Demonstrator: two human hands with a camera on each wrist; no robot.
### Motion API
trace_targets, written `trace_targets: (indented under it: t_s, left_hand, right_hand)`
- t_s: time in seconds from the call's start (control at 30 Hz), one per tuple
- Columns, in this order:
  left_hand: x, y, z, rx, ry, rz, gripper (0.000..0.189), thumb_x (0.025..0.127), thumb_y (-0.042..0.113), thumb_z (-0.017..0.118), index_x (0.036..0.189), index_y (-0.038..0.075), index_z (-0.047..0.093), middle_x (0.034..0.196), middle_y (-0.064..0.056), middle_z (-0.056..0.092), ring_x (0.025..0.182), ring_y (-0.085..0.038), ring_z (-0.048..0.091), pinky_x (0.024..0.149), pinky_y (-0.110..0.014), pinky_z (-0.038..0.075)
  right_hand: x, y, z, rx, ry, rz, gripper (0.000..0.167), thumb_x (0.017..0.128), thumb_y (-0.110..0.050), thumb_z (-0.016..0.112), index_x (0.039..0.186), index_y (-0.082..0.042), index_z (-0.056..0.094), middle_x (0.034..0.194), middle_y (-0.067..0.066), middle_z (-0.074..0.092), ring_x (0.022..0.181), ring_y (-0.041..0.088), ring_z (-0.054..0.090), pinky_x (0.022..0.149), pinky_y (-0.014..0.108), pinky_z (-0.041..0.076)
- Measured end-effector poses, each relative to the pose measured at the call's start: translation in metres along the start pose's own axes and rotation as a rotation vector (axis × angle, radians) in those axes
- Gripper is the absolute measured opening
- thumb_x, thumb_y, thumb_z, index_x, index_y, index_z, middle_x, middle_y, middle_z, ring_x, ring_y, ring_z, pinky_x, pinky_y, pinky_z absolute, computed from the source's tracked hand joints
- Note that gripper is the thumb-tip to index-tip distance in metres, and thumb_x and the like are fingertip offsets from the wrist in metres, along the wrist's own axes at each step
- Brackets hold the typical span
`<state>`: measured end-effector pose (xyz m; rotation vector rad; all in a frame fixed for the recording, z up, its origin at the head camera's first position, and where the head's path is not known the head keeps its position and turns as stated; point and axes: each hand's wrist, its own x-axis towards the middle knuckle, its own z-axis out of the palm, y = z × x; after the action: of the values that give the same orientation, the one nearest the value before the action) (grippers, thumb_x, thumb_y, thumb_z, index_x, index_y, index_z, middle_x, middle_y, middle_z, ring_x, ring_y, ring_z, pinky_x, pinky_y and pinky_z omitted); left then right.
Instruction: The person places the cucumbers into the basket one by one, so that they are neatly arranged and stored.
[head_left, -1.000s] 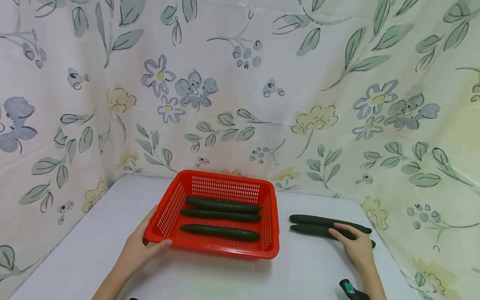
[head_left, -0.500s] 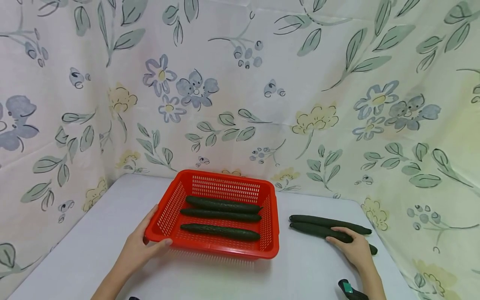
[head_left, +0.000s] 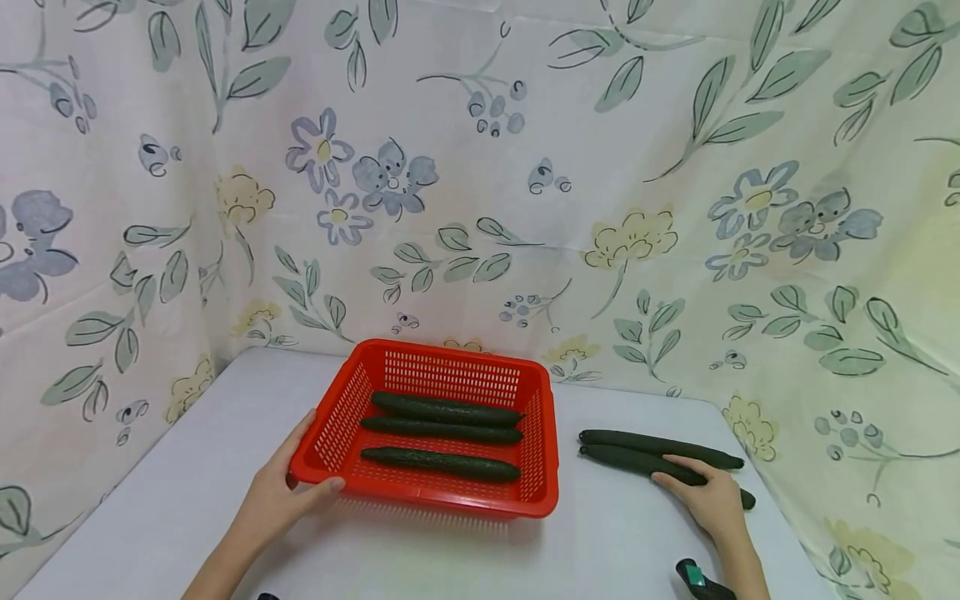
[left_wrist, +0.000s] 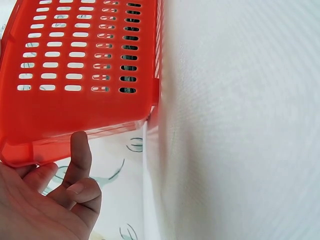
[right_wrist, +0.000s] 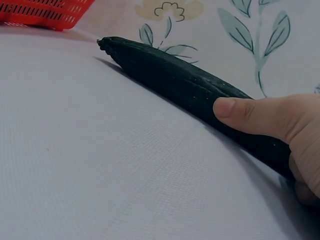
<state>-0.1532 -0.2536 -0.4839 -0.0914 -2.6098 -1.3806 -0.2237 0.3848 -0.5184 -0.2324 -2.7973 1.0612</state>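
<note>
A red plastic basket (head_left: 423, 497) with slotted sides stands on the table, three dark green cucumbers (head_left: 442, 465) lying crosswise inside it. My left hand (head_left: 281, 492) grips its near left corner, thumb along the front rim; in the left wrist view, the fingers (left_wrist: 80, 160) curl below the rim. To the right of the basket, two more cucumbers lie almost side by side. My right hand (head_left: 708, 496) holds the nearer cucumber (head_left: 626, 460) around its right half, with the thumb (right_wrist: 240, 112) pressed on its near side. The farther cucumber (head_left: 660, 443) lies just behind it.
White cloth covers the table (head_left: 600, 542). A floral curtain (head_left: 465, 200) hangs behind it and along both sides. A black strap with a green patch (head_left: 697, 575) is at my right wrist.
My right hand has shifted slightly and its fingers have closed on the nearer cucumber, which has turned a little. The left hand and the basket have stayed in place.
</note>
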Motion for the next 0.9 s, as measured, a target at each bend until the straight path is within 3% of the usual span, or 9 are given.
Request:
trace_targets:
  t_s: [0.27,0.43,0.67,0.77,0.83,0.9]
  left_hand:
    - [0.000,0.000,-0.001,0.003,-0.003,0.007,0.107,0.091,0.034,0.086,0.172,0.025,0.017,0.164,-0.023,0.044,0.136,-0.041,0.058,0.090,-0.022,0.052]
    - [0.000,-0.001,-0.001,0.004,-0.007,0.011,0.107,0.091,0.033,0.086,0.172,0.025,0.017,0.164,-0.022,0.043,0.136,-0.042,0.058,0.089,-0.020,0.051]
    - [-0.002,-0.001,0.001,-0.016,-0.010,0.015,0.107,0.091,0.032,0.086,0.172,0.025,0.018,0.164,-0.021,0.043,0.136,-0.040,0.058,0.090,-0.021,0.052]
    - [-0.002,0.000,0.000,-0.016,-0.011,0.017,0.106,0.091,0.032,0.086,0.172,0.024,0.017,0.165,-0.021,0.043,0.136,-0.041,0.058,0.092,-0.031,0.058]
    - [0.000,0.001,-0.001,-0.011,-0.007,0.022,0.106,0.091,0.032,0.085,0.172,0.024,0.017,0.164,-0.021,0.043,0.136,-0.042,0.057,0.093,-0.041,0.060]
    - [0.002,0.002,-0.002,-0.006,0.000,0.030,0.106,0.091,0.032,0.085,0.172,0.025,0.017,0.163,-0.021,0.044,0.136,-0.042,0.057,0.094,-0.046,0.060]
  right_hand:
    - [-0.003,-0.002,0.002,0.000,0.084,-0.101,0.058,0.084,-0.046,0.090,0.125,-0.007,0.078,0.137,0.027,0.067,0.135,0.056,0.053,0.109,0.072,0.039]
    - [-0.003,-0.008,0.001,0.009,0.123,-0.142,0.053,0.081,-0.042,0.093,0.122,-0.009,0.080,0.132,0.024,0.071,0.130,0.054,0.058,0.107,0.069,0.042]
    - [-0.007,-0.024,-0.008,0.024,0.125,-0.102,0.058,0.083,-0.047,0.090,0.126,-0.010,0.079,0.136,0.022,0.070,0.133,0.052,0.057,0.109,0.065,0.042]
    - [-0.008,-0.037,-0.015,0.025,0.170,-0.099,0.054,0.084,-0.045,0.090,0.125,-0.012,0.080,0.134,0.018,0.072,0.128,0.037,0.063,0.107,0.049,0.049]
    - [-0.008,-0.048,-0.021,0.036,0.212,-0.113,0.049,0.084,-0.041,0.091,0.123,-0.013,0.081,0.130,0.016,0.074,0.119,0.015,0.066,0.100,0.029,0.052]
    - [-0.007,-0.058,-0.028,0.043,0.258,-0.133,0.046,0.083,-0.039,0.093,0.120,-0.014,0.083,0.126,0.013,0.077,0.108,-0.008,0.061,0.089,0.013,0.048]
